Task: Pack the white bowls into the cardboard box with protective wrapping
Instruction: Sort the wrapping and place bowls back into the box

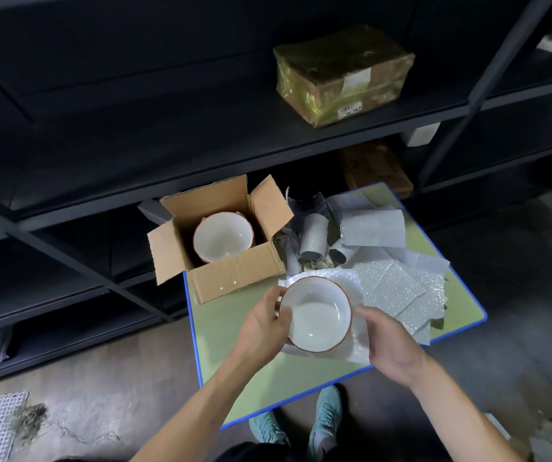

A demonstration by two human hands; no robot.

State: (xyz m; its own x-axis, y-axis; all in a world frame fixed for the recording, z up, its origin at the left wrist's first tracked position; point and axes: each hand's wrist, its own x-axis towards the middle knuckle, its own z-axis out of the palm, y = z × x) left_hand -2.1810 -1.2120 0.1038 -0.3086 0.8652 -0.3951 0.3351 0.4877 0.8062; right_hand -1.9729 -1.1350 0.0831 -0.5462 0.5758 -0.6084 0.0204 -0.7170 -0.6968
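A white bowl (317, 315) with a brown rim sits on a sheet of white wrapping (356, 345) over the green table (234, 331). My left hand (263, 325) grips the bowl's left rim, thumb inside. My right hand (391, 341) holds the wrapping at the bowl's right side. Behind them stands an open cardboard box (231, 258) with its flaps up. Another white bowl (223, 236) lies inside it.
Bubble-wrap sheets (397, 288) and rolled grey wrapping (314, 240) are piled on the table's right half. Dark metal shelving (168, 138) rises behind the table, with a wrapped parcel (341, 75) on a shelf. My feet in teal shoes (324, 418) are below the table's near edge.
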